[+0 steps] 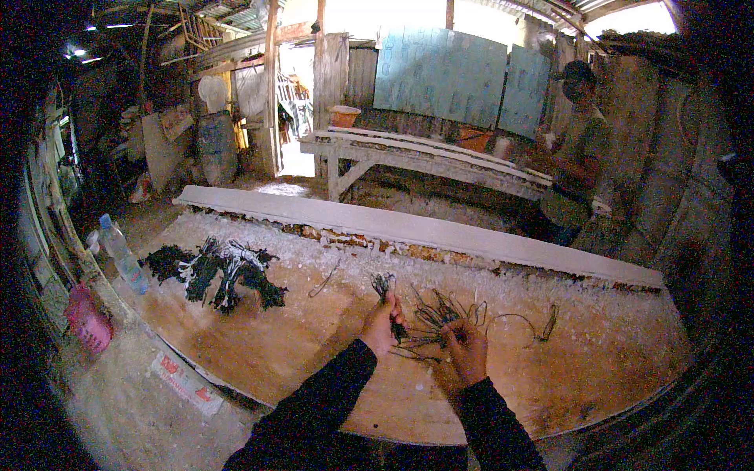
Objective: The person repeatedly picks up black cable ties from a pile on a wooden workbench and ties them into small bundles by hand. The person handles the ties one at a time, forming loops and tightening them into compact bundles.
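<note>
Two dark sleeves of matte cloth rise from the lower edge of the frame, over the rounded near side of the desk, a tan, wood-coloured sheet with a scuffed, stained surface. At the centre, the left hand has its fingers closed around a compact tuft of thin dark strands, whose wispy ends spread above the fist. Just right of it, the right hand bends its thumb and fingers together at the edge of a loose pile of strands, wiry, looped and splayed; whether they grip one, I cannot tell. A dark curled strand lies farther right.

On the left part of the desk are fluffy dark bundles streaked with whitish threads. Near the left edge is a clear plastic bottle with a blue cap; below it, off the desk, sit a pink perforated basket and a flat white wrapper with red print.

Crumbly white residue crusts the desk's far side, beneath a long, smooth whitish board. Beyond, a rough timber bench carries an orange tub. Another person is at the upper right, beside flat bluish panels; worn boards lean at upper left.
</note>
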Motion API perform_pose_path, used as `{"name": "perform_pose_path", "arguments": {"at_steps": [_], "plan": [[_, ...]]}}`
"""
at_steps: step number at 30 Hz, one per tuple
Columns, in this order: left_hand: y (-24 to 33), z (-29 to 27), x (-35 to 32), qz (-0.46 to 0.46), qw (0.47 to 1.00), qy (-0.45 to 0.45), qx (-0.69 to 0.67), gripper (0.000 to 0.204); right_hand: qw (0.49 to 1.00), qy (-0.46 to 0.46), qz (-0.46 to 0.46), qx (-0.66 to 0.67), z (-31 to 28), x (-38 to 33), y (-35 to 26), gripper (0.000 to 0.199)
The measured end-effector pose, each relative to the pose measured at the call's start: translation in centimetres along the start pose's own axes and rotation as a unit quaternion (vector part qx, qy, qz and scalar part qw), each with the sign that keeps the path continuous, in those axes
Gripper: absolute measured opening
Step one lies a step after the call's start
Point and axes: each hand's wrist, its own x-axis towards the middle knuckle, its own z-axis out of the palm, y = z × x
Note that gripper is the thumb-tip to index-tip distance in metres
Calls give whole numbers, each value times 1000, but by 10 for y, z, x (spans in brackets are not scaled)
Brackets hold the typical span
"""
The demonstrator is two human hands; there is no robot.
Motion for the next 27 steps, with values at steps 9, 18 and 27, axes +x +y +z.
{"name": "perform_pose_path", "arguments": {"at_steps": [9,18,27], "plan": [[-35,16,-10,-27,998,-47,35,32,999,-32,-20,1,8,-7,-4,12],[-28,19,-19,-57,992,-14,115,27,985,-52,-145,-81,7,-5,-5,10],[-26,19,-23,-57,990,-40,126,22,977,-75,-143,-141,6,-2,3,15]]}}
